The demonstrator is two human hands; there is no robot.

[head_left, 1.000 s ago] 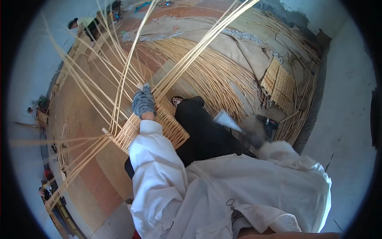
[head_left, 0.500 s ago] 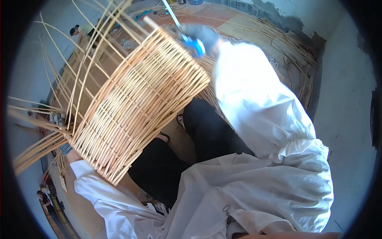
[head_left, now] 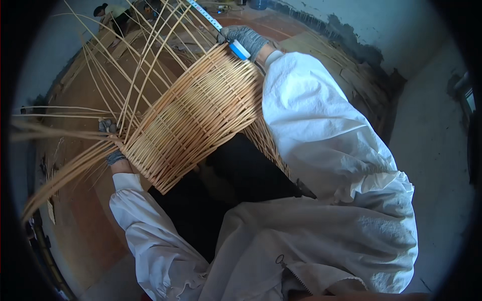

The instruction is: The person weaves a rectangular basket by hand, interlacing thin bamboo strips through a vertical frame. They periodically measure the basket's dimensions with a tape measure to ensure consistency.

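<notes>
A woven wicker panel or basket side [head_left: 193, 108] lies tilted across my dark-trousered legs, with long loose canes [head_left: 135, 85] fanning out from its upper-left edge. My left hand [head_left: 115, 156], in a grey knit glove, grips its lower-left end, partly hidden behind the weave and canes. At the upper-right corner, my gloved right hand [head_left: 248, 40] holds a blue-and-white tape measure [head_left: 240, 50] against the rim, its marked blade [head_left: 203, 14] extended up and away from me.
A co-worker [head_left: 113, 17] bends over material at the far upper left. Further cane bundles [head_left: 271, 150] lie on the floor under my right arm. A bare wall [head_left: 427, 125] runs along the right side. A blue water jug [head_left: 258, 4] stands by the far wall.
My right arm has risen to the panel's top with the tape measure. The panel swung flat toward me, my left hand shifting down-left with it; since half a second ago it has moved slightly up and right.
</notes>
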